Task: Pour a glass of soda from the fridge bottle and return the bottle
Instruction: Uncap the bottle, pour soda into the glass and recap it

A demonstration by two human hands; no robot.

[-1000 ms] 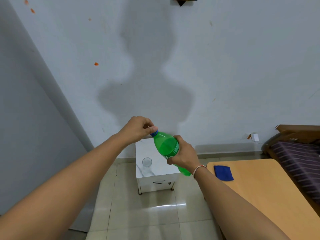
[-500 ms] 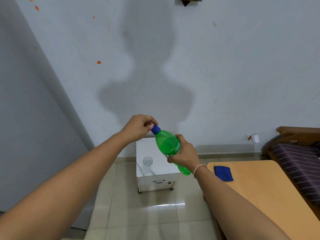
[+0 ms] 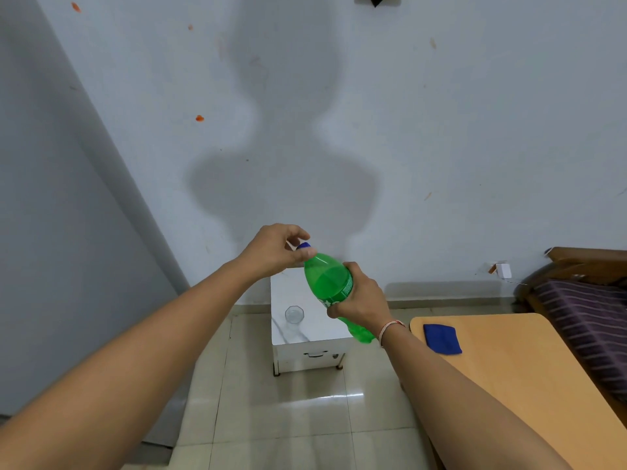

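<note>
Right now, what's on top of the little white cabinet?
An empty-looking clear glass stands on the white cabinet. The green bottle and right hand cover part of its top.

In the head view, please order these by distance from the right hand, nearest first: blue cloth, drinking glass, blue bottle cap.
From the right hand:
1. Blue bottle cap, up-left, pinched by the left hand.
2. Drinking glass, left, on the white cabinet.
3. Blue cloth, right, on the wooden table.

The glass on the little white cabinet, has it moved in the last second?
No. The glass sits at the same spot near the left edge of the white cabinet, beside the same dark vein in its top.
</note>
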